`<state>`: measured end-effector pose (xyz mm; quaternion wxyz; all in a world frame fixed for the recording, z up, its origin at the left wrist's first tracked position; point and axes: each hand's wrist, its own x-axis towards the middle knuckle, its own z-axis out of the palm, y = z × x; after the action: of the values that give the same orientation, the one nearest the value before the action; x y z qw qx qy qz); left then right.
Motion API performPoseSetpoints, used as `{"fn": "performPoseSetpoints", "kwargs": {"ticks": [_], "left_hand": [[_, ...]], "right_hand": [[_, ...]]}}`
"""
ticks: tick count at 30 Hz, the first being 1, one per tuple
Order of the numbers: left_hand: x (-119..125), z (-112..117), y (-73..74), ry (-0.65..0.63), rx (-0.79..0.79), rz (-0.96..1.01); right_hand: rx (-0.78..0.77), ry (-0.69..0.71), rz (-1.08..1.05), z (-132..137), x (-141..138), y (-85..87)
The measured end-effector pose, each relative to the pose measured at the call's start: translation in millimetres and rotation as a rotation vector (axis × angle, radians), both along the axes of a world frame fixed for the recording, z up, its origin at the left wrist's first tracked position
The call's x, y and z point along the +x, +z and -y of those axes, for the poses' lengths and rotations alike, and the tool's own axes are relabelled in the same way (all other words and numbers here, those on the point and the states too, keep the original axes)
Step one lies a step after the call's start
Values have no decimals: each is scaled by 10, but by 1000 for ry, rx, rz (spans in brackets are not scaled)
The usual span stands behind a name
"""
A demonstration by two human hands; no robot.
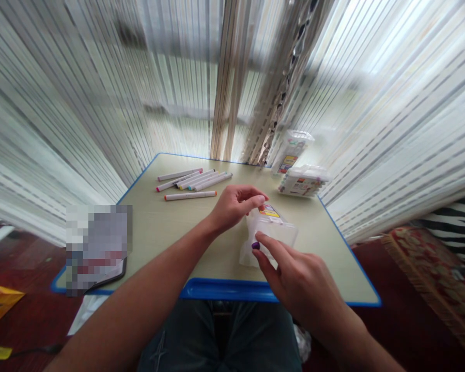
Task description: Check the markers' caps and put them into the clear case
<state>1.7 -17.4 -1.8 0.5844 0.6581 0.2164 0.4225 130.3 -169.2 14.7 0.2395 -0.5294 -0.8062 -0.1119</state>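
Pinching the purple-ended marker point(256, 246) between thumb and forefinger, the right hand point(306, 274) is at the near-left part of the translucent case point(283, 232), presumably for control at one end. The left hand point(234, 205), fingers curled, overlaps the case's far-left edge, apparently steadying it; whether it grips cannot be told. The purple end faces the wearer; the long axis appears foreshortened, running towards the case. Loose markers point(208, 180) lie beyond and left of the case.

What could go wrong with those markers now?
The purple-ended marker might slip, because the right hand pinches it only with thumb and fingertip. The clear case looks light, so a bump might shift it. The orange-ended marker lies loose on the table and could roll if knocked.
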Motion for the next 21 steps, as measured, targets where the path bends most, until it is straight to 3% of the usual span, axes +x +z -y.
{"fn": "performPoseSetpoints", "kwargs": {"ticks": [11, 21], "left_hand": [[4, 4, 13, 22, -17, -9], [4, 17, 40, 36, -4, -17]], "right_hand": [[-87, 10, 8, 4, 154, 9], [-77, 9, -2, 27, 148, 12]]}}
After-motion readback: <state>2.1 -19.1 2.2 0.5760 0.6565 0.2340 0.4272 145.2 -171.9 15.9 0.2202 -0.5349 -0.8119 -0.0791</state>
